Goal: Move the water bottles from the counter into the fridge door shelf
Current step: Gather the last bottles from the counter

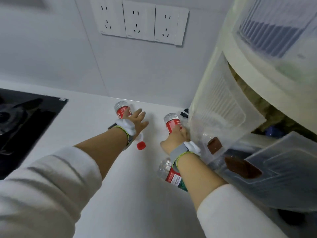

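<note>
Two hands reach out over the white counter [123, 194], each toward a water bottle. The left hand [135, 121] lies over a bottle on its side, the fingers spread and nearly straight above the bottle rather than wrapped round it; whether the palm presses on the plastic I cannot tell. That left bottle [122, 110] shows its clear base and red label beyond the fingers, and its red cap [141, 145] pokes out beneath the wrist, pointing back toward the person. The right hand [177, 137] grips a second bottle [172, 122] round its lower part, the fingers curled about it and partly hidden behind the clear plastic of the fridge door shelf [221, 114]; this bottle's ribbed end and red label rise out of the hand, just beside the shelf's outer wall. A third bottle [169, 174] lies on the counter under the right forearm, its label red and green. Both wrists wear a grey band with a white unit [126, 127], and both arms are in pale sleeves [51, 182]. The open fridge door fills the right side, with translucent shelves one above another and brown packets [214, 145] seen through the plastic. A black gas hob [25, 124] sits at the left edge of the counter. Three white wall sockets [142, 23] are set in the grey wall above.
</note>
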### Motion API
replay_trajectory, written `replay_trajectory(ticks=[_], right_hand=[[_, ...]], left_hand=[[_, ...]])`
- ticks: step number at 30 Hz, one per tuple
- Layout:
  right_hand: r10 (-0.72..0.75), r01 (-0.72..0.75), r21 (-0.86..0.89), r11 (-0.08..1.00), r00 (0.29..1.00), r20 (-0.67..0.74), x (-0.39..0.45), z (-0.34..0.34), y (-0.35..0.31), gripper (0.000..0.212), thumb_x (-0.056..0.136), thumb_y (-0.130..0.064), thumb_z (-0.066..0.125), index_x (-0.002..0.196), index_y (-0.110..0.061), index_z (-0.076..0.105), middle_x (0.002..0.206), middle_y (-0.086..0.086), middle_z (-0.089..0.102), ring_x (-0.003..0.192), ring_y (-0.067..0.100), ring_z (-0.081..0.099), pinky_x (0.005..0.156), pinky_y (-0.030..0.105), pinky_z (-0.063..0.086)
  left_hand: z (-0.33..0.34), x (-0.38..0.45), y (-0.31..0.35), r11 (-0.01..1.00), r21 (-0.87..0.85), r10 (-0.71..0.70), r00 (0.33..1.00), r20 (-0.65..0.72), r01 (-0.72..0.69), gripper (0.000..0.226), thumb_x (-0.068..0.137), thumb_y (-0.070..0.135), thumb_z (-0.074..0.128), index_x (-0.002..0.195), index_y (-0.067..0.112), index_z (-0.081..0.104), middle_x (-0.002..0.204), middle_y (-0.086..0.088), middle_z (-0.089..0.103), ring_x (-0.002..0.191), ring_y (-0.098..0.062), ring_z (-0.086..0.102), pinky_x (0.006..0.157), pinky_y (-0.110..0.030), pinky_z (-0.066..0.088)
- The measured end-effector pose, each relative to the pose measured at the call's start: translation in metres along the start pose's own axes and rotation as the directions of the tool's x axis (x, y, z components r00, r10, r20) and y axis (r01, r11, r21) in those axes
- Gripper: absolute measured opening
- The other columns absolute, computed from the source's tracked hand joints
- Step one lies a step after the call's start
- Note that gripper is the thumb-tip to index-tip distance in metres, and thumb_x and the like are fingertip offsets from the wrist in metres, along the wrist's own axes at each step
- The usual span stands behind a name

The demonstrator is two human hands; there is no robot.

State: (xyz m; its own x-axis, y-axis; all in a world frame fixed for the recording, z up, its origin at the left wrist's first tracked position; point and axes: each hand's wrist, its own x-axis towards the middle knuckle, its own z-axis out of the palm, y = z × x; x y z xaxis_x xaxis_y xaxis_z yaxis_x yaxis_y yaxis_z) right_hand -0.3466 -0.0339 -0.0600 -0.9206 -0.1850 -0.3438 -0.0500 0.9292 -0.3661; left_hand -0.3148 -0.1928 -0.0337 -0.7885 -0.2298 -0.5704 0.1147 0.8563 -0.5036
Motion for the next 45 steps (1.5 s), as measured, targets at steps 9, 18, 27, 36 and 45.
replay_trajectory(ticks=[9,18,27,36,45], right_hand=[[0.040,-0.054,-0.129,0.990,0.994,-0.104,0.030,0.021,-0.010,0.064,0.086,-0.021,0.063,0.140,-0.012,0.032,0.137,0.014,0.046,0.125,0.033,0.048,0.100,0.042,0.043],[-0.386,0.403,-0.270,0.874,0.915,0.115,0.015,0.045,-0.050,0.055,0.074,-0.018,0.065,0.124,-0.030,0.045,0.116,-0.005,0.060,0.112,0.025,0.059,0.087,0.033,0.042],[-0.765,0.895,-0.261,0.363,0.446,0.465,-0.054,0.084,-0.059,0.053,0.081,-0.006,0.059,0.130,-0.027,0.051,0.130,-0.006,0.060,0.145,0.025,0.027,0.120,0.047,-0.001],[-0.620,0.558,-0.270,0.785,0.712,-0.331,-0.085,0.054,0.049,0.048,0.072,-0.009,0.065,0.119,-0.011,0.057,0.117,0.011,0.062,0.119,0.033,0.052,0.098,0.045,0.048],[-0.284,0.291,-0.445,0.847,0.955,0.085,-0.100,0.045,0.068,0.059,0.087,-0.032,0.059,0.139,-0.018,0.035,0.132,0.005,0.053,0.118,0.028,0.052,0.092,0.038,0.044]], left_hand=[[0.045,0.006,-0.034,0.984,-0.169,0.023,0.975,-0.222,-0.062,0.058,0.084,0.042,0.063,0.132,0.020,0.041,0.131,0.001,0.049,0.121,-0.023,0.046,0.089,-0.034,0.034],[0.170,-0.062,-0.049,0.463,-0.852,-0.399,0.916,0.045,0.244,0.040,0.072,0.050,0.055,0.096,0.022,0.038,0.084,0.002,0.057,0.070,-0.024,0.056,0.057,-0.032,0.040],[0.186,-0.085,-0.019,0.035,-0.955,-0.543,0.808,0.229,0.294,0.059,0.080,0.044,0.072,0.116,0.005,0.047,0.113,-0.017,0.055,0.104,-0.039,0.056,0.086,-0.044,0.048],[0.131,-0.114,0.057,0.300,-0.935,-0.518,0.855,0.005,0.187,0.103,0.070,0.086,0.042,0.155,0.033,0.015,0.141,-0.008,0.037,0.129,-0.030,0.039,0.097,-0.044,0.043],[0.109,-0.110,0.105,0.600,-0.740,-0.489,0.872,-0.038,0.304,0.118,0.049,0.072,0.066,0.154,0.038,0.023,0.158,-0.022,0.018,0.139,-0.047,0.025,0.099,-0.066,0.039]])
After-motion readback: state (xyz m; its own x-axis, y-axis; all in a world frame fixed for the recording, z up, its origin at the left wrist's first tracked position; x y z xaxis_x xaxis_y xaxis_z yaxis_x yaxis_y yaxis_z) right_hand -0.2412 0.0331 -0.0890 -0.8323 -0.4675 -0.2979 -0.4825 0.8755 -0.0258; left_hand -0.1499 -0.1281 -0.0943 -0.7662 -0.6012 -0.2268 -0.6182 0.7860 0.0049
